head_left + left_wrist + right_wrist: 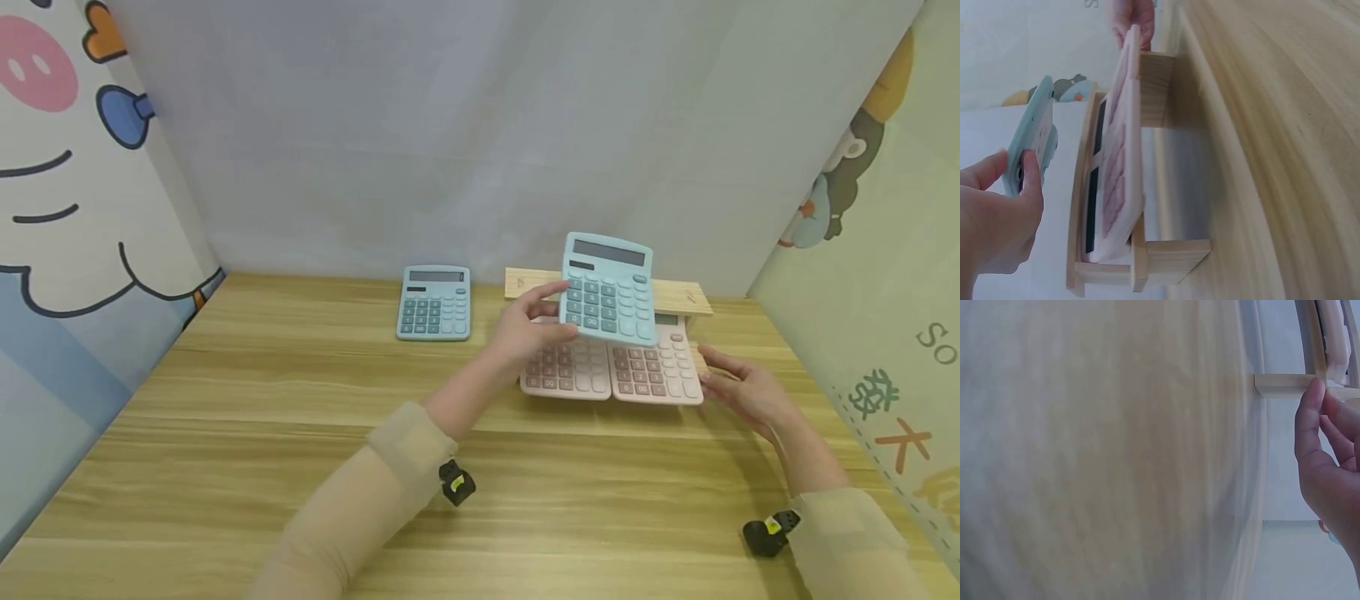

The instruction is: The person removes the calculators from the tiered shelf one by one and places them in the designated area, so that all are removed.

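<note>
My left hand [523,327] pinches a light blue calculator [609,287] by its left edge, thumb in front. It is held above a wooden stand [681,297] and overlaps two pink calculators [566,372] that lean side by side on the stand. In the left wrist view, a gap shows between the blue calculator [1034,128] and the pink ones [1124,169]. At the stand's right end, my right hand [752,393] pinches the wood between thumb and fingers, as the right wrist view shows at the stand's corner [1285,384].
A second blue calculator [433,304] lies on the wooden table [300,400], left of the stand near the back edge. Behind the table hangs a pale curtain [375,150]. Panels with cartoon figures stand at the left [67,167] and right [862,275].
</note>
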`<action>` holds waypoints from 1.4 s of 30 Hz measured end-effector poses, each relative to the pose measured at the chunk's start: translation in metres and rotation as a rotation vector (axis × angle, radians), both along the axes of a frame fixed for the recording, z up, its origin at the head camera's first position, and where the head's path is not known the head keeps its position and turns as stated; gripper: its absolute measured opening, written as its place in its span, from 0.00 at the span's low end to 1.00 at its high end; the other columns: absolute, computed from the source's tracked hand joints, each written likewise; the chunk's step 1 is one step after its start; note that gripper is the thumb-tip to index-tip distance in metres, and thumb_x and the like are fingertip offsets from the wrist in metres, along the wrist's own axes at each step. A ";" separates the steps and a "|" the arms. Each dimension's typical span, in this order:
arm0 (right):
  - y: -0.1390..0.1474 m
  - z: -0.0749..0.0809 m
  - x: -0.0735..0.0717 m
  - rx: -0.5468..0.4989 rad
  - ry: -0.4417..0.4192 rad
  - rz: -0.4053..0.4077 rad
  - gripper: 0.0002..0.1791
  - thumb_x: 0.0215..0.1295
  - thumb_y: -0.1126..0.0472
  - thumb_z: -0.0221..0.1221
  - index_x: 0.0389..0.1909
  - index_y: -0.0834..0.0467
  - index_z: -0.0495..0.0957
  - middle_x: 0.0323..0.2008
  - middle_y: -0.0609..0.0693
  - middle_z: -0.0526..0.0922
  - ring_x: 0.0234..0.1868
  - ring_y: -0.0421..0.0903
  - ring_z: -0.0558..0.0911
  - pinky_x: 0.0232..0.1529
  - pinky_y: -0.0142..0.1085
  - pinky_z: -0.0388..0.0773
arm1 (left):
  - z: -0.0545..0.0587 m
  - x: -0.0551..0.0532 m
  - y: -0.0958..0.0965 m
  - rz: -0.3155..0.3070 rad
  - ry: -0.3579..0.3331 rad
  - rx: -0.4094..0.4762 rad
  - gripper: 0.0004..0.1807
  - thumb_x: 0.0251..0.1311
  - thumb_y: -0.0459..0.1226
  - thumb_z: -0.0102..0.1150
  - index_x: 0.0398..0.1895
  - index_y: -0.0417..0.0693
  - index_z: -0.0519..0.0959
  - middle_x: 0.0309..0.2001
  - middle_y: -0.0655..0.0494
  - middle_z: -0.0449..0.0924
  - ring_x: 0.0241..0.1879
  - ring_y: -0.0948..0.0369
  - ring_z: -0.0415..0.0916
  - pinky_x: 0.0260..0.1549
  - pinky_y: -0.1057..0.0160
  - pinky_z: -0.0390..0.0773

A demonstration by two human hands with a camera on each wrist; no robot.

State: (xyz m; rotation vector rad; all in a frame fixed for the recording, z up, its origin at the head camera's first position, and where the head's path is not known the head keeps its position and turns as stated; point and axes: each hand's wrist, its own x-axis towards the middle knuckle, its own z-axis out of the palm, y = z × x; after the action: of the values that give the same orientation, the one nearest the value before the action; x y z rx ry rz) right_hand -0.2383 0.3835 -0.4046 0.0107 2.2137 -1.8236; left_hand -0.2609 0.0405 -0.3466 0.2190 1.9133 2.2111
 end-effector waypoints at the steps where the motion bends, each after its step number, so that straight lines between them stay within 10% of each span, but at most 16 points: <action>1: 0.000 0.000 0.000 -0.001 0.000 0.000 0.43 0.66 0.59 0.57 0.72 0.64 0.41 0.72 0.66 0.31 0.43 0.25 0.77 0.49 0.22 0.76 | 0.001 0.000 -0.002 -0.007 -0.003 0.009 0.35 0.46 0.25 0.68 0.58 0.64 0.74 0.48 0.51 0.76 0.42 0.56 0.79 0.43 0.62 0.82; 18: 0.001 -0.002 0.000 0.010 0.013 0.003 0.42 0.67 0.60 0.55 0.72 0.65 0.41 0.72 0.66 0.31 0.43 0.25 0.77 0.49 0.22 0.76 | 0.030 0.011 -0.045 -0.026 0.019 0.076 0.34 0.51 0.24 0.64 0.60 0.60 0.73 0.54 0.46 0.71 0.42 0.54 0.79 0.47 0.62 0.81; 42: 0.002 -0.003 -0.001 0.020 0.006 -0.004 0.43 0.65 0.58 0.58 0.72 0.62 0.42 0.73 0.66 0.35 0.43 0.25 0.77 0.48 0.22 0.76 | 0.030 0.014 -0.111 -0.045 0.197 0.139 0.34 0.56 0.21 0.58 0.66 0.52 0.66 0.53 0.46 0.71 0.42 0.57 0.78 0.47 0.61 0.81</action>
State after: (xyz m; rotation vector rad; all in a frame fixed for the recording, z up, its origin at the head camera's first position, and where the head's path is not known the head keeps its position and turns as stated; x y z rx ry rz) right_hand -0.2398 0.3857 -0.4080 0.0146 2.2378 -1.8054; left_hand -0.2465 -0.0700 -0.3166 0.5142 1.8279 2.3716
